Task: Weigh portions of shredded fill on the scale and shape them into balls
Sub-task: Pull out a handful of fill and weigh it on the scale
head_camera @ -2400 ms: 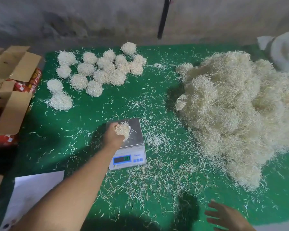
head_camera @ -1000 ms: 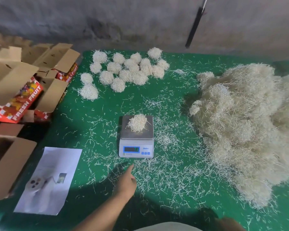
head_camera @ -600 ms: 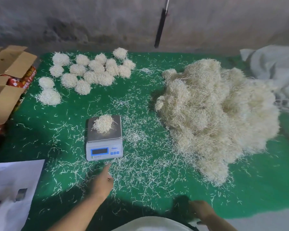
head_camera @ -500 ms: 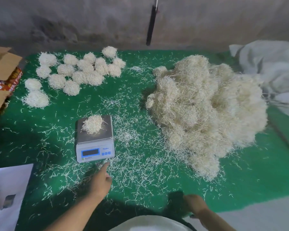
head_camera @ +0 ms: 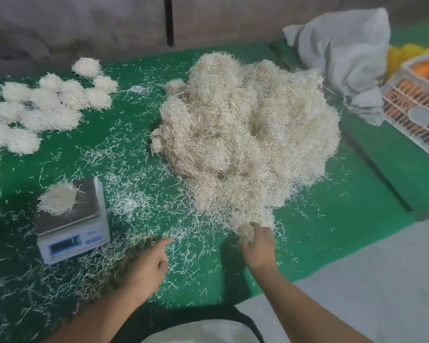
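A big heap of pale shredded fill [head_camera: 245, 139] lies on the green mat [head_camera: 332, 231]. A small portion of fill [head_camera: 57, 198] sits on the steel pan of the white scale [head_camera: 72, 231] at the left. Several finished fill balls [head_camera: 45, 105] are grouped at the far left. My right hand [head_camera: 258, 243] reaches into the near edge of the heap, fingers curled round a tuft of fill. My left hand [head_camera: 150, 263] hovers over the mat to the right of the scale, forefinger pointing out, other fingers curled, holding nothing.
Loose shreds [head_camera: 139, 194] litter the mat around the scale. A crumpled grey cloth [head_camera: 344, 53] lies at the back right, beside a grey crate [head_camera: 416, 110] with orange contents. A grey floor strip [head_camera: 369, 280] borders the mat at the near right.
The view has swung right. My right hand rose from the near edge into the heap's lower edge and took hold of fill. The portion stays on the scale.
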`<state>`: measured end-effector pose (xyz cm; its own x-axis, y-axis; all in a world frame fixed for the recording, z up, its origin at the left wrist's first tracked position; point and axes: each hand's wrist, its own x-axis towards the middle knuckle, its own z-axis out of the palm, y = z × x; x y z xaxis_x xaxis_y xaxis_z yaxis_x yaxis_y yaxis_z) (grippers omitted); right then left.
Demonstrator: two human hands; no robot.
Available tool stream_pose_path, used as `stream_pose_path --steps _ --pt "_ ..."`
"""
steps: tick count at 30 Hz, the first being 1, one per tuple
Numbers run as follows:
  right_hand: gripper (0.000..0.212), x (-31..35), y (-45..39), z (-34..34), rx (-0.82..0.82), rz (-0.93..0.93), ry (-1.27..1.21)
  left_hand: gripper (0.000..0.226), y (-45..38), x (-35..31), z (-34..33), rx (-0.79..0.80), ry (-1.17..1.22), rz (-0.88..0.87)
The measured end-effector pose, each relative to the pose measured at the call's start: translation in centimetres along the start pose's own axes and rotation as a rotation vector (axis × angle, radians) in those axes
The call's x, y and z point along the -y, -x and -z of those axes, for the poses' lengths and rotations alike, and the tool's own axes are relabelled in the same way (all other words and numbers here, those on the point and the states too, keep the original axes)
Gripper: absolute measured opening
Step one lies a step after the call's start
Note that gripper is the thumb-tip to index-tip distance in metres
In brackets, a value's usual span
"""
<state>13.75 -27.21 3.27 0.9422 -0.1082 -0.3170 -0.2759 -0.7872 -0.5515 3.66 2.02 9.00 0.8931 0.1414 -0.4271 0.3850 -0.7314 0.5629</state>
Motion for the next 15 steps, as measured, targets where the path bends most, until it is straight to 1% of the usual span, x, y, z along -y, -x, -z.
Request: stream_pose_path --steps 2,5,9,12,15 --pt "0.057 -0.2 -2.1 0.4 0.019 -0.004 -0.006 0.072 0.1 -1.9 -1.0 0.023 -0.056 -0.054" --pt "0.064 -0.3 -4.6 0.7 0.118 -0.054 -0.023 0.068 0.0 -4.4 -2.2 0.059 -0.062 -0.075" --pt "0.047 -0.9 -6.7 0.0 0.224 -0.049 0.062 0.063 -0.4 -6.3 -3.5 0.098 -0.033 -0.068" --pt "0.051 -1.7 -7.2 -0.5 0.234 -0.038 0.012 0.06 -0.9 -6.9 -4.4 0.077 -0.094 -0.058" --pt "0.038 -2.1 -7.3 -0.9 0.249 0.014 0.041 0.06 -0.8 -7.3 -4.9 0.064 -0.067 -0.027"
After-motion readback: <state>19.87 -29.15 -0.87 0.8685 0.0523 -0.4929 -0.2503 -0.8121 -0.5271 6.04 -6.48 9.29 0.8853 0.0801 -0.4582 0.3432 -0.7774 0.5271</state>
